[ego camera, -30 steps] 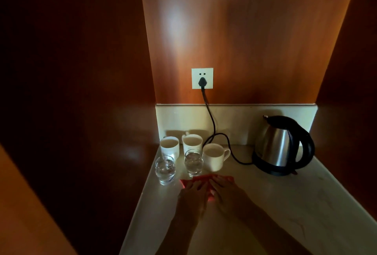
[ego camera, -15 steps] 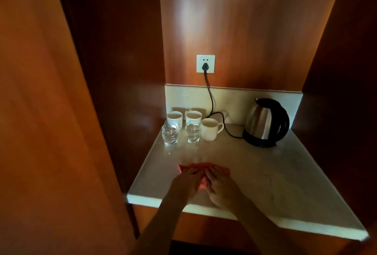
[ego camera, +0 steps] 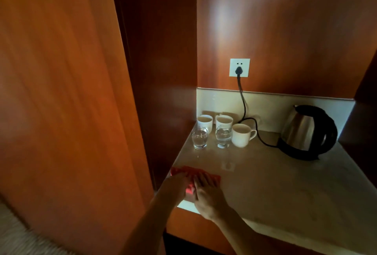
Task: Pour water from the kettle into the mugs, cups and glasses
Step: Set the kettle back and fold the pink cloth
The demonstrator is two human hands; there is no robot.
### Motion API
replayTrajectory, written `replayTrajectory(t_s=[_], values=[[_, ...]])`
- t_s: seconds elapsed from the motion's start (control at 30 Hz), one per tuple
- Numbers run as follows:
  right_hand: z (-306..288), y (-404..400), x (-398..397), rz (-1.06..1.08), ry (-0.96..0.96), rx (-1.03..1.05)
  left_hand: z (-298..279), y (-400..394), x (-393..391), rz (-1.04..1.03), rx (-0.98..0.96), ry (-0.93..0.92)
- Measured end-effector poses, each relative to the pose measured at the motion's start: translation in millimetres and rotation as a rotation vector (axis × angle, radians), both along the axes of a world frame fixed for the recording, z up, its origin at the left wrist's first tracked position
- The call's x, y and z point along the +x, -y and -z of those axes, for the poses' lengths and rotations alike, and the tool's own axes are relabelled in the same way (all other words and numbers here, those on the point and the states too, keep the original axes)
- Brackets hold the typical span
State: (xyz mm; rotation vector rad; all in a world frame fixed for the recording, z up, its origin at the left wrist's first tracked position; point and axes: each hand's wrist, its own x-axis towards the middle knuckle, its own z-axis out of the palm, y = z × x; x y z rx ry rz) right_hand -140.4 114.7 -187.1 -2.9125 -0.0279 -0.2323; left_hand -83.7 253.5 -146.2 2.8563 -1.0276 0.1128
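A steel kettle (ego camera: 306,132) with a black handle stands on its base at the back right of the pale counter (ego camera: 275,185). Three white mugs (ego camera: 241,135) and two clear glasses (ego camera: 200,138) holding water are grouped at the back left. Both of my hands lie flat on a red cloth (ego camera: 195,173) at the counter's front left corner: my left hand (ego camera: 177,188) on its left part, my right hand (ego camera: 207,192) on its right part. The cloth is mostly covered by my fingers.
A black cord (ego camera: 244,111) runs from the wall socket (ego camera: 239,67) down to the kettle base. Wooden panels close the niche on the left, back and right. A wooden door panel (ego camera: 61,111) stands at the left.
The camera has pulled back and turned left. My hands have slid the red cloth toward the counter's front left corner, away from the glasses.
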Motion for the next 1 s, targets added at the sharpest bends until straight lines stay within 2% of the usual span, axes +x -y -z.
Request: replayTrajectory(t_s=[0.4, 0.73, 0.87, 1.0], values=[[8.4, 7.5, 65.5, -0.004, 0.037, 0.043, 10.9, 16.5, 48.4, -0.091, 0.016, 0.008], [2.6, 3.9, 43.8, -0.033, 0.008, 0.031, -3.6, 14.8, 27.6, -0.133, 0.055, 0.017], [-3.4, 3.6, 23.5, -0.053, 0.037, 0.041, 0.3, 12.8, 10.5, -0.046, 0.11, 0.096], [-9.2, 10.6, 9.8, -0.041, 0.052, 0.013, -2.0, 6.4, -4.2, -0.031, 0.08, 0.038]])
